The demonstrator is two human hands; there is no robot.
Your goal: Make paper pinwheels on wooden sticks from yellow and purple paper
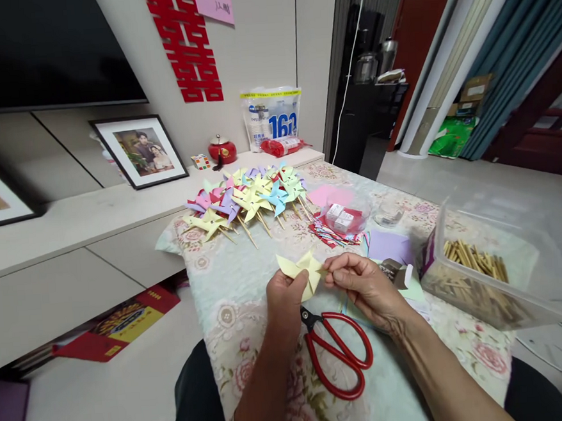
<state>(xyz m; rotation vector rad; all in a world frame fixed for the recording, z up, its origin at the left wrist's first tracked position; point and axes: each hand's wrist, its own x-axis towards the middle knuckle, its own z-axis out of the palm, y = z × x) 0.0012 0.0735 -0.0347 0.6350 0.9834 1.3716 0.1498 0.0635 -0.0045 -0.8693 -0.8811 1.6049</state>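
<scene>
My left hand (287, 300) grips a pale yellow paper pinwheel (308, 264), thumb pressed over its middle. The blades are folded in and no stick shows on it. Close by on the right, my right hand (358, 282) is closed in a pinch at the pinwheel's right edge; whatever lies between those fingertips is too small to make out. Below both hands, red-handled scissors (336, 354) lie on the flowered tablecloth (242, 341), their blades partly hidden beneath my left hand. Finished pinwheels (251, 201) on sticks, in several colours, are heaped at the table's far side.
A clear plastic bin (484, 292) of short sticks (477, 261) stands at the right. Purple paper (389, 246), a small open box (395, 272), a clear round container (343, 216) and patterned strips (333, 235) lie beyond my right hand. A white cabinet (70, 219) runs along the left.
</scene>
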